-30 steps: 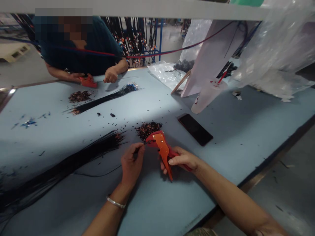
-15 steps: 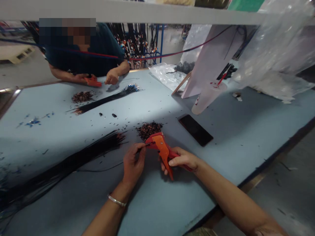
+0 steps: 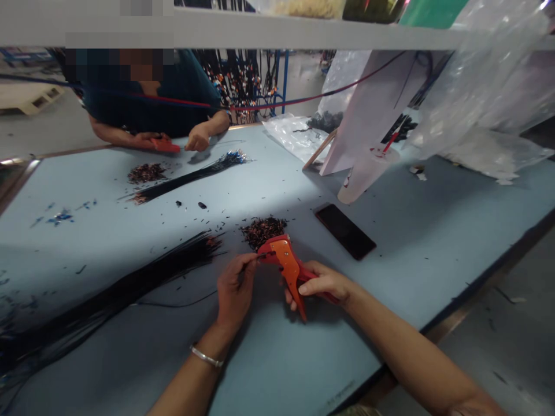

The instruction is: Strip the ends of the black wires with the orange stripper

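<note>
My right hand (image 3: pixel 323 286) is wrapped round the handles of an orange wire stripper (image 3: pixel 286 267), its jaws pointing left. My left hand (image 3: pixel 235 289) pinches a thin black wire (image 3: pixel 182 303) and holds its end at the stripper's jaws. The wire trails left across the blue table (image 3: pixel 269 358). Just behind the stripper lies a small heap of stripped wire bits (image 3: pixel 262 228). A long bundle of black wires (image 3: pixel 130 283) lies to the left of my left hand.
A black phone (image 3: pixel 345 230) lies flat to the right of the heap. Across the table a person (image 3: pixel 147 98) works with another red stripper (image 3: pixel 165 145), a wire bundle (image 3: pixel 186 176) and a heap of bits (image 3: pixel 146 172). White sheets and plastic bags (image 3: pixel 472 86) hang at the right.
Both hands stay almost in place; the wire end remains at the stripper's jaws. The camera has tipped slightly, shifting the scene down a little.
</note>
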Demonstrator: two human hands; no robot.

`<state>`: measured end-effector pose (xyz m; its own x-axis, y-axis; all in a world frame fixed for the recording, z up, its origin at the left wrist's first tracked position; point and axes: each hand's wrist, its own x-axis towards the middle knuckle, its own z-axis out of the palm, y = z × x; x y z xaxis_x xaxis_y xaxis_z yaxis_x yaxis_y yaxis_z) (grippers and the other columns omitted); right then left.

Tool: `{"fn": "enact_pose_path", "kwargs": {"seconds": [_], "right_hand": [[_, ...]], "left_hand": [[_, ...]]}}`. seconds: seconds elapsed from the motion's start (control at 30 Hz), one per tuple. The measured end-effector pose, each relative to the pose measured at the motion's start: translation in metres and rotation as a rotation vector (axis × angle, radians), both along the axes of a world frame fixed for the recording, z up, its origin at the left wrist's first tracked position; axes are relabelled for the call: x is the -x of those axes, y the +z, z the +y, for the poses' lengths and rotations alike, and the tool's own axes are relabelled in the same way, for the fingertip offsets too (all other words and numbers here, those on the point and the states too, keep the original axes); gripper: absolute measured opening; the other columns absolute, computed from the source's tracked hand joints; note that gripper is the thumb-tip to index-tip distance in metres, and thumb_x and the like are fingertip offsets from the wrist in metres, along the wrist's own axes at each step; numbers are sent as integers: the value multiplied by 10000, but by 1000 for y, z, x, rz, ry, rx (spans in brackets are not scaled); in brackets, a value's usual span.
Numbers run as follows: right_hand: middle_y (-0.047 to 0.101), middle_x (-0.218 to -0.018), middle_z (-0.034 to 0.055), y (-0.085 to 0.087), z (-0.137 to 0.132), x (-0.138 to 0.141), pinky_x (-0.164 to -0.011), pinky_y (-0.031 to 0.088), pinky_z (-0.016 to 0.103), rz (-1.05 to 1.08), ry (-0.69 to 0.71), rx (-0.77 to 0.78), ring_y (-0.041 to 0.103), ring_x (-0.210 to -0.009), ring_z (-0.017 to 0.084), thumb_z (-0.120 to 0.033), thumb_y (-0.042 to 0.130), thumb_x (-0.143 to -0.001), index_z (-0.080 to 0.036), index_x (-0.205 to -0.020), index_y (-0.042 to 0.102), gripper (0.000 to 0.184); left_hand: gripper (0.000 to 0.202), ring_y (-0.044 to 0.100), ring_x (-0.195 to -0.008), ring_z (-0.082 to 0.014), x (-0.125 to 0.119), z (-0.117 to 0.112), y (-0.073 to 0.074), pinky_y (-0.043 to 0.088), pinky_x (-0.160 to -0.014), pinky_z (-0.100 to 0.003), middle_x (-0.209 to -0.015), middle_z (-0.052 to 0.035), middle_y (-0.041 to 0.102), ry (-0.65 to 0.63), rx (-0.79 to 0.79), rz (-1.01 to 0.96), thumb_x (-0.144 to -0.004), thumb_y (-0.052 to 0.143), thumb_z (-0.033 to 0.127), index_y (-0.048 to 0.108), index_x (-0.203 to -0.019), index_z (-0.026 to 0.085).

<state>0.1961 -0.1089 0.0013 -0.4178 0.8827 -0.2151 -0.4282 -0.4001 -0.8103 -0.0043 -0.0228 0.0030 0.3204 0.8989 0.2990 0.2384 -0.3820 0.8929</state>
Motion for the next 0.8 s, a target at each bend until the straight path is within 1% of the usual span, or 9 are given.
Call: {"fn": "enact_pose_path", "kwargs": {"seconds": [0.13,0.27,0.4,0.57,0.67,0.8], "right_hand": [[706,-837,99,1,1,1,-644,549,296,3,7,-18,692,-663,175,-324,761,-712,-74,-1026,645,418],[704,-837,95,2,1,1,-649,551,297,11,10,-19,692,-664,172,-325,768,-712,-76,-1027,643,420],[708,-834,92,4,1,1,-639,555,302,14,6,-8,696,-674,183,-319,773,-695,-88,-1013,653,411],[709,-835,104,2,1,1,-639,553,299,10,2,-14,691,-682,185,-321,760,-707,-80,-1023,655,411],[707,-841,105,0,0,1,-639,557,307,11,12,-21,687,-681,185,-318,757,-714,-81,-1037,649,414],[699,-840,103,0,-1,0,-631,553,295,19,12,-28,680,-688,180,-318,760,-723,-80,-1047,641,419]], "left_hand": [[165,603,-699,-127,1,0,-2,472,-679,-225,-745,-1,661,7,19,-5,-892,554,291,685,-883,192],[188,591,-652,-119,0,-1,-1,470,-638,-214,-700,7,641,22,41,-11,-895,544,316,682,-888,188],[193,587,-630,-111,0,-1,0,468,-612,-202,-686,8,639,0,32,-6,-899,539,314,679,-878,183],[181,610,-629,-113,0,-1,-1,480,-603,-202,-691,9,662,-7,-18,6,-894,550,302,688,-883,185],[163,599,-604,-103,0,-1,-1,474,-581,-192,-673,15,650,-2,-66,-5,-890,557,277,689,-867,184],[133,607,-620,-98,1,-1,-1,478,-594,-185,-675,19,648,-2,-138,-17,-885,572,242,690,-857,186]]}}
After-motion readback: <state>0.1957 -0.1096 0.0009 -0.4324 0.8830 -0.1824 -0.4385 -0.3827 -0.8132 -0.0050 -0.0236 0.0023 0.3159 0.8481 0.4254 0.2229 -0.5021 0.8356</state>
